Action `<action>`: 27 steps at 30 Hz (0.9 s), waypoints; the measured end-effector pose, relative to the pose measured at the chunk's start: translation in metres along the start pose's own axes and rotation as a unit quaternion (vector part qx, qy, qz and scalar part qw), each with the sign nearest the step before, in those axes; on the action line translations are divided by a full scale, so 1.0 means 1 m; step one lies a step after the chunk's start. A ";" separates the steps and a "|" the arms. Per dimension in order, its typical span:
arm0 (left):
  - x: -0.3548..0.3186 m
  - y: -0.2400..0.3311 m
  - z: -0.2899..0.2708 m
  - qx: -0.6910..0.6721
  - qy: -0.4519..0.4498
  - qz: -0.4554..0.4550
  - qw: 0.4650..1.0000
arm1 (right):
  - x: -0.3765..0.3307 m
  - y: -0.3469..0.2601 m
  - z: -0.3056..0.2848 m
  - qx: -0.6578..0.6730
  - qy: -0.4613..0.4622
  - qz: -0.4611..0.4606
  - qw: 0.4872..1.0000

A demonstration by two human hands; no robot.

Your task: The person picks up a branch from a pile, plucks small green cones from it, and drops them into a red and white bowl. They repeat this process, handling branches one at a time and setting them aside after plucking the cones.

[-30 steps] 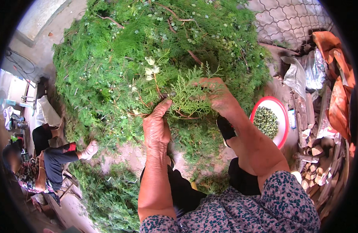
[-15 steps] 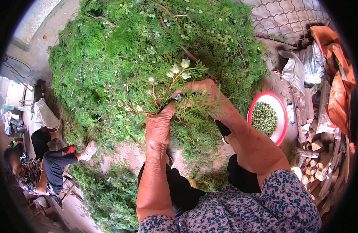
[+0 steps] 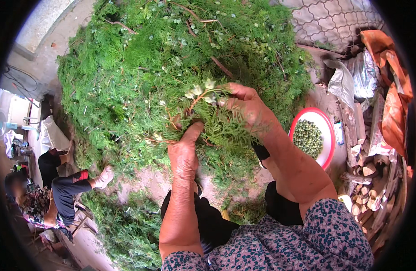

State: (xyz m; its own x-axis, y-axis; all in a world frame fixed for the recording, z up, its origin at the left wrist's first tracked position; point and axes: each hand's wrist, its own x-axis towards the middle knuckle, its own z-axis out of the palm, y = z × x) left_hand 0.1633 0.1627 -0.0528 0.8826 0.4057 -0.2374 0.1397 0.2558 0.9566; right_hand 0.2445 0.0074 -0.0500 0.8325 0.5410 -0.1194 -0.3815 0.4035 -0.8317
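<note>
A leafy green sprig [image 3: 208, 118] with pale round fruits at its tip is held between both hands over a big heap of green branches [image 3: 172, 58]. My left hand [image 3: 183, 151] grips the sprig's reddish stem low down, thumb raised. My right hand [image 3: 248, 106] closes on the top of the sprig by the pale fruits. A red-rimmed white bowl [image 3: 327, 135] holding small green fruits sits on the ground to the right of my right forearm.
Another person [image 3: 59, 189] sits at the lower left beside a smaller pile of greenery [image 3: 126, 230]. Plastic bags [image 3: 361, 77], orange cloth [image 3: 393, 77] and chopped wood pieces [image 3: 366, 194] crowd the right side. Wire mesh [image 3: 330, 20] lies at top right.
Both hands have shifted slightly on the sprig; the right hand has moved up to the pale fruits at its tip, and the sprig has been bent over.
</note>
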 end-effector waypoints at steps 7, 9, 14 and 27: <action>-0.004 0.000 0.008 0.036 -0.001 0.024 0.999 | -0.006 -0.006 0.016 -0.100 0.000 -0.072 0.992; -0.003 0.001 0.008 0.013 -0.017 0.012 1.000 | -0.006 -0.009 0.012 -0.021 0.002 -0.075 0.997; 0.002 -0.005 0.007 -0.038 -0.036 -0.002 0.999 | -0.006 -0.009 0.012 -0.090 0.034 -0.082 0.992; 0.018 -0.019 -0.001 -0.257 -0.051 -0.154 0.953 | -0.008 0.002 0.008 -0.178 0.010 0.013 0.984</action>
State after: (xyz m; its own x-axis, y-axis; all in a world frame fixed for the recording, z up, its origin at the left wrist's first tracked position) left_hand 0.1760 0.1665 -0.0760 0.8776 0.1612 -0.4515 0.1849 0.7550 0.6291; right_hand 0.2340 0.0102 -0.0463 0.8333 0.5321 -0.1500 -0.2404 0.1044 -0.9650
